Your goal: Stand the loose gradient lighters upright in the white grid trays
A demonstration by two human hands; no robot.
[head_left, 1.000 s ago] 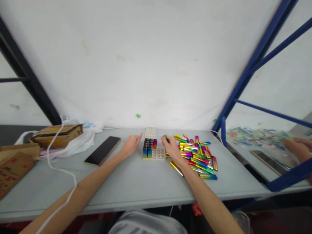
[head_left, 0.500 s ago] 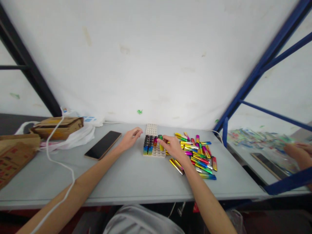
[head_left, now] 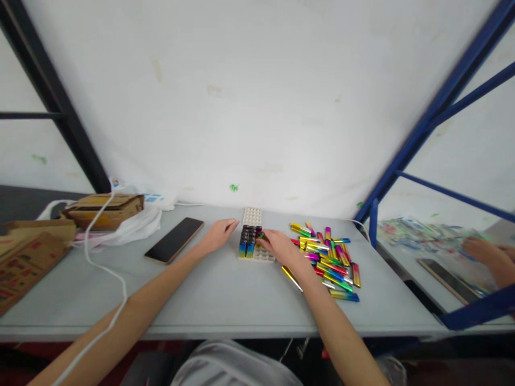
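A white tray (head_left: 263, 257) with rows of round holes lies on the table, and shiny lighters (head_left: 246, 244) with black tops and blue-yellow bodies stand upright in its left rows. Over the tray's right part, my right hand (head_left: 279, 246) is closed on a green lighter (head_left: 260, 235), its lower end hidden by the fingers. My left hand (head_left: 219, 234) hovers just left of the tray, fingers drawn together, with nothing visible in them. To the right, a loose pile of metallic multicoloured lighters (head_left: 328, 260) lies partly behind my right wrist.
Behind the tray sits a second white holed piece (head_left: 252, 216). A black-screened phone (head_left: 175, 239) lies at the left, near cardboard boxes (head_left: 107, 210) and a white plastic bag (head_left: 137, 228). A white cable (head_left: 107, 273) crosses my left forearm. Blue frame bars (head_left: 406, 145) edge the right side; another person's hand (head_left: 480, 249) is beyond.
My right hand has moved slightly left with the green lighter, which now sits close beside the filled rows. My left hand stays beside the tray. The view has shifted a little.
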